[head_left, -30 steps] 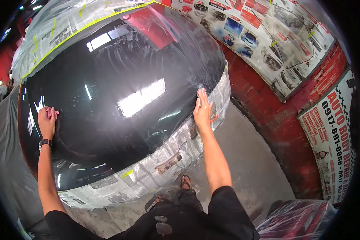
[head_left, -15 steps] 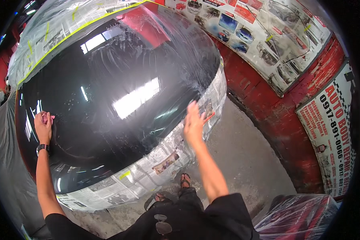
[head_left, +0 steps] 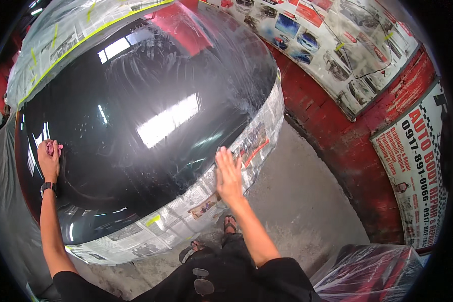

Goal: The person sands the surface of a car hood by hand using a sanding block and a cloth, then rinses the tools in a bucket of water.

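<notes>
A glossy black car hood spreads out in front of me, with whitish smears over its far and right parts. At the hood's left side my left hand is closed on a crumpled pink cloth, which rests against the paint. My right hand holds nothing. Its fingers are stretched out over the hood's near right edge, beside the newspaper masking that runs along the border. Whether its fingertips touch the surface I cannot tell. Small whitish specks dot the hood to the right of the cloth.
Clear plastic sheeting and newspaper, edged with yellow tape, cover the car's far left. A red wall with a picture poster and a printed sign stands right. A plastic-wrapped thing sits lower right. Concrete floor lies between.
My right hand has moved left and nearer to me along the hood's edge. My left hand stays at nearly the same spot with the pink cloth.
</notes>
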`<state>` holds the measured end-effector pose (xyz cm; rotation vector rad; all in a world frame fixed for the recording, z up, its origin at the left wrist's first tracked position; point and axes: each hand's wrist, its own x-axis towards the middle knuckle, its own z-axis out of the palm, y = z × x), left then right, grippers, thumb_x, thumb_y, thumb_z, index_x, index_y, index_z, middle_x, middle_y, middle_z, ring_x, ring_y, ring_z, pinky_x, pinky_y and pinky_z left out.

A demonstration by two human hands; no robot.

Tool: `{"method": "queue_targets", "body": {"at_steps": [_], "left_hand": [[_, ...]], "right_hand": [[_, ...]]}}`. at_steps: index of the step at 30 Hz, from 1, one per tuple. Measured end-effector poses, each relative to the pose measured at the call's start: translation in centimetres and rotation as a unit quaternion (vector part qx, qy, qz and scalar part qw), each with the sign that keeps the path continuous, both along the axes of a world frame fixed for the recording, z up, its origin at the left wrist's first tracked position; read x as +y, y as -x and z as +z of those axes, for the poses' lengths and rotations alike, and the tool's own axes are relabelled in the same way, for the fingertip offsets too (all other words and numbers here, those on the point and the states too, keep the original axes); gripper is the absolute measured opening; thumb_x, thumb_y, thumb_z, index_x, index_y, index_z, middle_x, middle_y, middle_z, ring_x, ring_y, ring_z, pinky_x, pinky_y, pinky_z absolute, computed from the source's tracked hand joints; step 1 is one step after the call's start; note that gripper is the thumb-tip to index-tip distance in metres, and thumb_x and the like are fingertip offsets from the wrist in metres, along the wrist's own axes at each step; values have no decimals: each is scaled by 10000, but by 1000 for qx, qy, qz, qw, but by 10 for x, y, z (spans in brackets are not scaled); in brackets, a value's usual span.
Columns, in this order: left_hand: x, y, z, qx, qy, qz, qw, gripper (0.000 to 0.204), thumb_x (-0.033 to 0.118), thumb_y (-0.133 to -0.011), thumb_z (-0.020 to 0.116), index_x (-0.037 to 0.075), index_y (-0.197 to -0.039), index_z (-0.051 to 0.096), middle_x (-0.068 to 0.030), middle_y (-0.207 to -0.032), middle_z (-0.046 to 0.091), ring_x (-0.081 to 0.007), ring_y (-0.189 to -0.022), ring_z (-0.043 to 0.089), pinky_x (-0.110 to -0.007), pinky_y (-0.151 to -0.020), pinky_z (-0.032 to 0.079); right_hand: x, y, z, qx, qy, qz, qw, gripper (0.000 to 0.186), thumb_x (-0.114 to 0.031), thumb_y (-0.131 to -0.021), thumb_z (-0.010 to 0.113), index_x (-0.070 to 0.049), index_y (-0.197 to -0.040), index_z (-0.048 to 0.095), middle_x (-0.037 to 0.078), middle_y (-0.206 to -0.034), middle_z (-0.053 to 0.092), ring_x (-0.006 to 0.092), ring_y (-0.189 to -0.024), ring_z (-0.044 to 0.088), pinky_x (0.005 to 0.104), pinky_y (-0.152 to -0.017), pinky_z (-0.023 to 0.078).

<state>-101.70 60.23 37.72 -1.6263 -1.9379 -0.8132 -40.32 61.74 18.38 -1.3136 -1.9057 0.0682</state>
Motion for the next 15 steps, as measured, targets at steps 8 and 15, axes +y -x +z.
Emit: {"method": "queue_targets", "body": {"at_steps": [8,15], "left_hand": [[5,-2,-3,-1,-8,-10,1000,267,269,-998,678,13,-1069,651,-146,-1040,667,-328,-989,638,-421,-890,492],[11,-6,-3,-21,7,-9,1000,282,272,-1009,666,4,-1091,645,-152,-1058,664,-333,-1007,638,-420,-903,494]], "right_hand": [[40,-28,24,10,43,-68,997,475,-166,-1086,404,-37,-1542,440,224,-1650,332,409,-1534,297,649,-1224,150],[42,-51,21,-1,32,-66,997,546,-28,-1001,484,-60,-1545,454,182,-1635,386,384,-1515,355,648,-1220,169]]}}
